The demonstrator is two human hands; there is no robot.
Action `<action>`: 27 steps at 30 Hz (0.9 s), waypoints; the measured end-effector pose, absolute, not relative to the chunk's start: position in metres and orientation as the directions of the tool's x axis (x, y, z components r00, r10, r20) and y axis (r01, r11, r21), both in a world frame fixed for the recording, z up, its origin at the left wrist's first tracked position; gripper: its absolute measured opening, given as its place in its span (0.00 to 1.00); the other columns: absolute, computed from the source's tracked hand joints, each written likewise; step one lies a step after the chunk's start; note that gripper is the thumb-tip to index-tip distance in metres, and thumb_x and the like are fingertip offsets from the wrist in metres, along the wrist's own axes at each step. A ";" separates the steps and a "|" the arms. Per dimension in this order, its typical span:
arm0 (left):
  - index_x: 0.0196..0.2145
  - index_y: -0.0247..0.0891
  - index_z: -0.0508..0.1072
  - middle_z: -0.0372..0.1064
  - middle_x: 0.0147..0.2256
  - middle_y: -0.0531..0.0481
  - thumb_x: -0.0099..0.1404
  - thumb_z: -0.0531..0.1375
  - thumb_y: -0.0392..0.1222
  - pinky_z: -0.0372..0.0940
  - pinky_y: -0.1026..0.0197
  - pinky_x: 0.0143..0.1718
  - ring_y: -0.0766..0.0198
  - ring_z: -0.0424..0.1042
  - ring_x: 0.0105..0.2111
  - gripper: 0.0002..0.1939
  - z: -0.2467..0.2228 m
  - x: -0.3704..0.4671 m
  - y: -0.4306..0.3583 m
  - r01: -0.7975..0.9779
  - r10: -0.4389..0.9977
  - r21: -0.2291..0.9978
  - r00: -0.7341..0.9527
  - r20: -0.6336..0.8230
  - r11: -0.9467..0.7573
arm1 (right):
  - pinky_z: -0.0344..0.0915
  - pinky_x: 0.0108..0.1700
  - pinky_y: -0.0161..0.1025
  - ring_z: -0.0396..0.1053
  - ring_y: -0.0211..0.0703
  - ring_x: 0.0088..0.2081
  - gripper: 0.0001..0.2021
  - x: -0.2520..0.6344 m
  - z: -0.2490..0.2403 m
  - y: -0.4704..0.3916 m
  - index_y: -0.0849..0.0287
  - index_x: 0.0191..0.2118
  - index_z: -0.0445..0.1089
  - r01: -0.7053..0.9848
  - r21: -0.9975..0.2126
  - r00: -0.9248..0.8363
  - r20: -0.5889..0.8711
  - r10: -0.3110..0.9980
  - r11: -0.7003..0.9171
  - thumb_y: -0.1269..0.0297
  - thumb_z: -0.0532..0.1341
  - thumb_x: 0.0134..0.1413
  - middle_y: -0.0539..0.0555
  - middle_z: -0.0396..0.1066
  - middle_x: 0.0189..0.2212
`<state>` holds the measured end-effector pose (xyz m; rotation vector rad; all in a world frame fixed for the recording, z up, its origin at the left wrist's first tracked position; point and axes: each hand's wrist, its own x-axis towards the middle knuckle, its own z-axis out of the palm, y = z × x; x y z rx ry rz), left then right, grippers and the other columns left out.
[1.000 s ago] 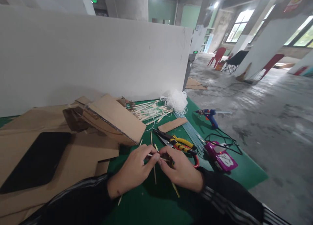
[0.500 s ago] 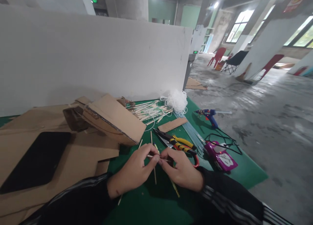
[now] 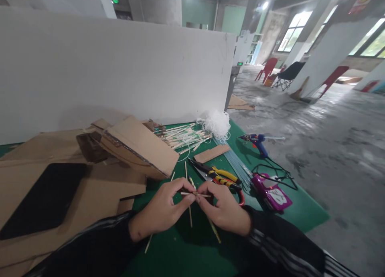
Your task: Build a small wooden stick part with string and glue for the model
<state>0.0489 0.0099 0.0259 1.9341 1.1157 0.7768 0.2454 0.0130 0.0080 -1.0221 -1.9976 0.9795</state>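
My left hand (image 3: pixel 167 205) and my right hand (image 3: pixel 221 208) meet over the green table, fingertips pinched together. Between them they grip a short thin wooden stick (image 3: pixel 186 194), lying crosswise; its middle is partly covered by the fingertips. Below the hands, a longer wooden stick (image 3: pixel 190 219) runs toward me, and a yellowish stick (image 3: pixel 215 232) slants out under my right hand. Another stick (image 3: pixel 148 244) shows beneath my left wrist. How these sticks join, if at all, I cannot tell. Just beyond my right hand lie pliers (image 3: pixel 224 180) with yellow and black handles.
Cardboard pieces (image 3: pixel 141 146) and a black tablet-like slab (image 3: pixel 45 201) cover the left. Behind lie a pile of sticks (image 3: pixel 183 136), tangled white cord (image 3: pixel 217 125) and clear glue sticks (image 3: pixel 237 164). A blue glue gun (image 3: pixel 255 141) and a purple box (image 3: pixel 272 192) with a black cable sit right.
My left hand has shifted slightly left and down, its fingers loosening a little around the short stick, so more of the stick shows. My right hand stays nearly still.
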 end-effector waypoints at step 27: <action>0.38 0.40 0.71 0.72 0.35 0.52 0.69 0.54 0.47 0.62 0.65 0.34 0.62 0.72 0.36 0.09 0.015 0.052 0.007 0.457 0.916 0.826 0.367 0.162 -0.329 | 0.59 0.29 0.34 0.62 0.38 0.28 0.03 0.247 0.006 0.011 0.58 0.38 0.62 0.328 -0.831 -0.463 0.274 0.843 0.450 0.65 0.56 0.61 0.49 0.65 0.27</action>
